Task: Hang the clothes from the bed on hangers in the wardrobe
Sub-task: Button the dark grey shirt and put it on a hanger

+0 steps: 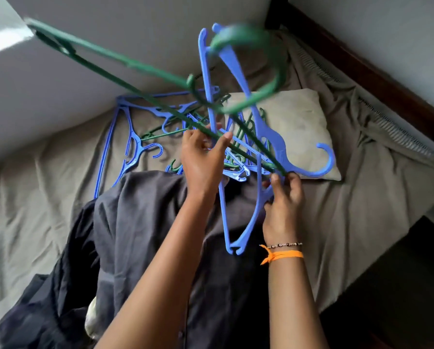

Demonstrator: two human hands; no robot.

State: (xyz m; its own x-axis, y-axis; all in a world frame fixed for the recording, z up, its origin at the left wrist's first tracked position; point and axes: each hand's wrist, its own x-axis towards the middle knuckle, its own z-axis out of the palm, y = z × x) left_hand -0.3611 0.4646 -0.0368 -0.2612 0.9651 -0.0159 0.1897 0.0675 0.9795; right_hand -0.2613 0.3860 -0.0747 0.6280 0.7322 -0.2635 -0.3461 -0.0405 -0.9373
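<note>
Two hands point(202, 159), one pillow point(294, 127), one dark garment point(140, 222), tangled blue and green hangers point(145, 147), number unclear

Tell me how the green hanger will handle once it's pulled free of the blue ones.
The green hanger is thin, so probably light and a bit springy. Its hook is threaded through a blue hanger, so it will likely snag. Both hands grip the tangle.

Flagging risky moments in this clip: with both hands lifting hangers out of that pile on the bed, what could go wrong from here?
1. The green hanger held by the left hand crosses the blue hanger the right hand holds; their hooks could snag.
2. Loose hangers in the pile might get dragged along.
3. The green hanger's long end could swing into the wall.
</note>
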